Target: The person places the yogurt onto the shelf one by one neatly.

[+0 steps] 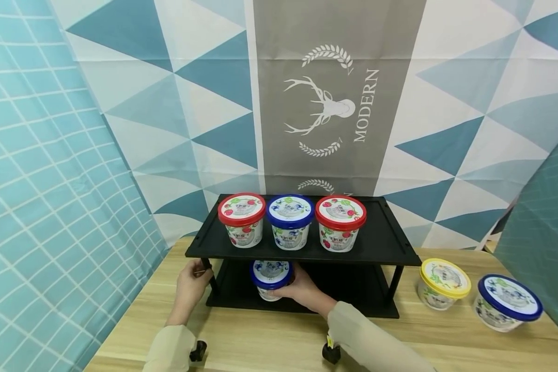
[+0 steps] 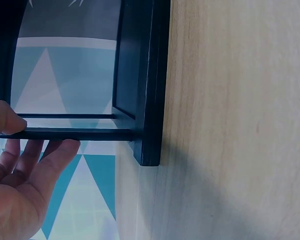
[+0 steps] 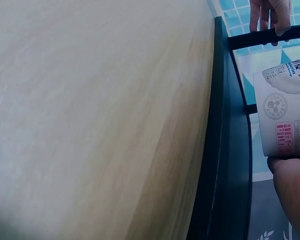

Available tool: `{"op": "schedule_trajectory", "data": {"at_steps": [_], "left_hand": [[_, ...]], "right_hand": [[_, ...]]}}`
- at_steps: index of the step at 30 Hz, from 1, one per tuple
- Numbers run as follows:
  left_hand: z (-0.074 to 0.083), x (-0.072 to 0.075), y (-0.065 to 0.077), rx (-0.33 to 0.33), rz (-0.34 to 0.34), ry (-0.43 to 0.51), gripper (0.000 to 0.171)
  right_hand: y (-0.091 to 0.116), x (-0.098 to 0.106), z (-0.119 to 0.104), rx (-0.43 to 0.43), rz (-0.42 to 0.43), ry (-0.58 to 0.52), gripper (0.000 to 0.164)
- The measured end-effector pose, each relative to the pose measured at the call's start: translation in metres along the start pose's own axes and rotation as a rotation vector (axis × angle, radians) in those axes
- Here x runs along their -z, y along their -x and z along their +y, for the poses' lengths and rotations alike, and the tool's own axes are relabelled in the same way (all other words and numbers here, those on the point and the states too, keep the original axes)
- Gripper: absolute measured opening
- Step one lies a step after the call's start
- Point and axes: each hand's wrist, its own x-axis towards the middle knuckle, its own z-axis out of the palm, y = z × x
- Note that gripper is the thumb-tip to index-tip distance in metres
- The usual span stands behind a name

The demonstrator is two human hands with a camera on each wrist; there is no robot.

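Observation:
My right hand [image 1: 304, 290] grips a blue-lidded paper tub [image 1: 270, 274] from its right side, within the lower tier of a black two-tier rack [image 1: 381, 222]. In the right wrist view, the tub's white printed wall [image 3: 285, 112] shows, with my thumb [image 3: 292, 187] against its base edge. Its far side is hidden by the frame edge. At the rack's front left corner, my left hand [image 1: 192, 284] pinches the thin black post [image 2: 100, 134] between thumb and fingertips.
On the upper tier stand a red-lidded tub [image 1: 242, 219], a blue-lidded tub [image 1: 290, 222] and another red-lidded tub [image 1: 340, 223]. Right of the rack, a yellow-lidded tub [image 1: 443, 284] and a blue-lidded tub [image 1: 507, 302] stand on the wooden table [image 1: 260, 341]. Patterned curtains [image 1: 204, 103] hang behind.

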Motion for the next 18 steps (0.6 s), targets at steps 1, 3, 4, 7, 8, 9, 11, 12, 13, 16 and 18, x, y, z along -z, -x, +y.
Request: {"op": "schedule_trajectory", "data": {"at_steps": [1,3,4,7,8,9,11,12,13,16,18], "left_hand": [[0.0,0.0,0.0,-0.002,0.002,0.001,0.029],[0.0,0.001,0.0,-0.002,0.006,0.006,0.029],[0.0,0.0,0.0,0.0,0.004,0.009,0.029],[0.0,0.0,0.001,-0.002,0.003,0.014,0.029],[0.001,0.0,0.001,-0.002,0.005,0.015,0.028],[0.001,0.0,0.001,-0.003,0.006,0.015,0.028],[0.001,0.0,0.002,-0.004,0.01,0.012,0.028],[0.001,0.0,0.002,-0.002,0.008,0.012,0.028],[0.001,0.0,0.002,-0.002,0.008,0.01,0.028],[0.002,0.0,0.002,0.004,0.005,0.007,0.028],[0.001,0.0,0.001,0.005,0.005,0.007,0.028]], "right_hand": [[-0.001,-0.001,0.001,0.001,-0.003,-0.005,0.094],[-0.003,-0.003,0.001,0.001,-0.01,-0.016,0.094],[-0.004,-0.004,0.001,0.001,-0.012,-0.022,0.094],[-0.005,-0.006,0.001,-0.002,-0.017,-0.034,0.093],[-0.005,-0.007,0.001,-0.004,-0.02,-0.037,0.093],[-0.005,-0.008,0.0,-0.002,-0.023,-0.041,0.092],[-0.006,-0.009,0.0,-0.002,-0.028,-0.049,0.09],[-0.006,-0.01,0.0,-0.003,-0.029,-0.051,0.089],[-0.007,-0.011,0.0,-0.002,-0.03,-0.054,0.089],[-0.01,-0.013,0.002,-0.005,-0.029,-0.058,0.089],[-0.011,-0.015,0.003,-0.007,-0.03,-0.062,0.091]]}}
